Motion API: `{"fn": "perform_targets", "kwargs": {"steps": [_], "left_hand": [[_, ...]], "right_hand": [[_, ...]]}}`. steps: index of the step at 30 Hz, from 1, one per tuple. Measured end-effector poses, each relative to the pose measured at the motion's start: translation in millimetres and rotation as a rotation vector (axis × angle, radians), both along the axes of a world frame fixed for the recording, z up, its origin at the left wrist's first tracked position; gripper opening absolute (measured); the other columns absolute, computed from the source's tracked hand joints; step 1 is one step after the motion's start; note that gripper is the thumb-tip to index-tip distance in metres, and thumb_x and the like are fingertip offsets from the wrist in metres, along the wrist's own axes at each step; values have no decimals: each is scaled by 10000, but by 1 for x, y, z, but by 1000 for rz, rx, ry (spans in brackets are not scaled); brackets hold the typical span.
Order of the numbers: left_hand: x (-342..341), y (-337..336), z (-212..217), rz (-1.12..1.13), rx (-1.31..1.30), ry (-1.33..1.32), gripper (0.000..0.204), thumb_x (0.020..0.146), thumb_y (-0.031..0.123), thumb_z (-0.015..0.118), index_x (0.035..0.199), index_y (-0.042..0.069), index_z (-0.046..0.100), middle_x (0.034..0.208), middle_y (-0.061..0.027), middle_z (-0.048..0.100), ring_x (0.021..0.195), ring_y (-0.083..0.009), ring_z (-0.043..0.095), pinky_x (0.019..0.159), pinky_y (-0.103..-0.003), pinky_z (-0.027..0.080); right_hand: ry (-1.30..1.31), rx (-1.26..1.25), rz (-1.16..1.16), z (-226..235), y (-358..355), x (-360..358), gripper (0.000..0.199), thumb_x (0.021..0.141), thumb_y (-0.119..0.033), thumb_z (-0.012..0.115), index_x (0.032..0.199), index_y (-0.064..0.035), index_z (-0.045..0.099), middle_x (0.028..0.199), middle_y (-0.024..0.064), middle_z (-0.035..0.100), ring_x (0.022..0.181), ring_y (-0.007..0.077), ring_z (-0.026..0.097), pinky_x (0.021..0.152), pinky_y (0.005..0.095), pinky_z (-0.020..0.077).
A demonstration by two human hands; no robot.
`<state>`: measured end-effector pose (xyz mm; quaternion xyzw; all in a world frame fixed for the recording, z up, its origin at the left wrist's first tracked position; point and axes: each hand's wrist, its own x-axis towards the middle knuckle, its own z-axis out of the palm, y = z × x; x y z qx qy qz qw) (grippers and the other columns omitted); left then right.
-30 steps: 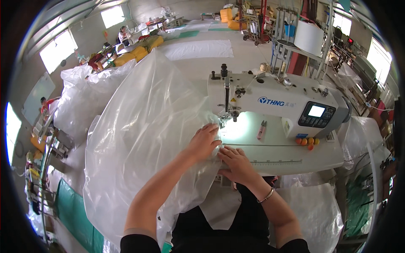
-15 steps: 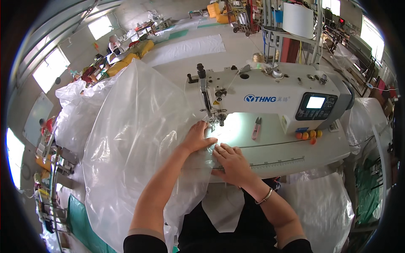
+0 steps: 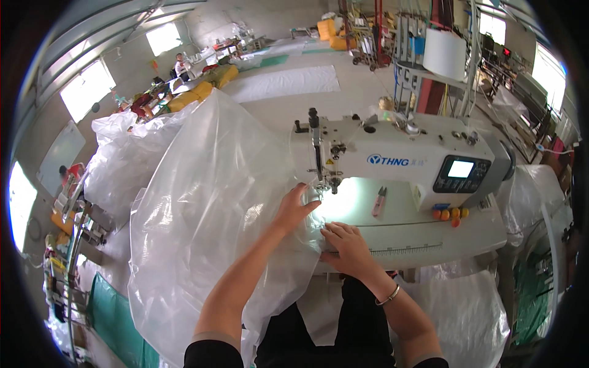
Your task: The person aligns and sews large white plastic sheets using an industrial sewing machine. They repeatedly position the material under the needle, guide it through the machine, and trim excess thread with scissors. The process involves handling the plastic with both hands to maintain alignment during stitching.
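Note:
A large clear plastic sheet (image 3: 215, 202) spreads in loose folds over the left end of the sewing machine's bed and hangs down toward the floor. My left hand (image 3: 296, 210) presses on it beside the needle area, its thumb apart from the fingers. My right hand (image 3: 351, 246) rests at the sheet's right edge, nearer to me, fingers stretched forward and thumb apart. Above both hands is the white sewing machine (image 3: 380, 147), its lamp lighting the bed. Whether the needle is in the plastic is too small to tell.
Pink thread snips (image 3: 379, 202) lie on the bed under the arm, with several small orange and yellow balls (image 3: 455, 214) further right. A white thread cone (image 3: 444, 55) stands behind. More plastic film (image 3: 460, 319) hangs at the lower right. Another person (image 3: 182, 67) sits far back.
The view has shifted, so the machine sits lower and further right. My right hand has drawn slightly back from my left hand, widening the gap between them. The left stays by the needle.

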<state>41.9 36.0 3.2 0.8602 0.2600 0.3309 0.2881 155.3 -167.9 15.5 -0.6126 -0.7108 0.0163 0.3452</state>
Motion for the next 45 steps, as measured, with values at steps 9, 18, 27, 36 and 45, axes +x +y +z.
{"fn": "perform_targets", "kwargs": {"steps": [9, 18, 27, 36, 45], "left_hand": [[3, -55, 63, 171, -132, -378, 186, 840, 126, 692, 968, 19, 611, 771, -52, 651, 663, -117, 603, 566, -264, 456], [-45, -68, 62, 199, -371, -473, 104, 869, 83, 623, 833, -14, 618, 607, -36, 578, 515, -81, 530, 488, -243, 427], [-105, -96, 82, -275, -426, 236, 112, 879, 136, 620, 883, 31, 661, 648, -36, 619, 570, -93, 581, 545, -272, 472], [-20, -57, 100, -164, -1180, -459, 177, 915, 149, 596, 1035, 31, 651, 819, -6, 640, 736, -104, 563, 654, -260, 458], [1, -45, 97, 191, 207, -502, 80, 796, 116, 662, 850, 72, 623, 759, -127, 636, 623, -300, 610, 547, -375, 466]], "right_hand": [[58, 39, -43, 0, -1, -4, 488, 709, -202, 737, 1153, -37, 619, 1195, 116, 617, 1175, 271, 531, 990, 409, 386], [589, 103, -103, 9, 7, -2, 328, 832, -208, 707, 1092, -15, 660, 956, 98, 703, 871, 225, 667, 775, 305, 506], [1139, -115, -58, 56, 61, -46, 293, 946, -275, 572, 914, -4, 679, 686, 18, 643, 618, 88, 597, 561, 229, 425], [176, -26, -143, 34, 47, -47, 238, 884, -277, 633, 847, -52, 701, 618, 101, 636, 555, 259, 629, 537, 376, 481], [-577, 86, -222, 133, 38, -7, 267, 826, -145, 599, 1083, -99, 657, 666, 113, 650, 600, 279, 651, 535, 395, 504]]}}
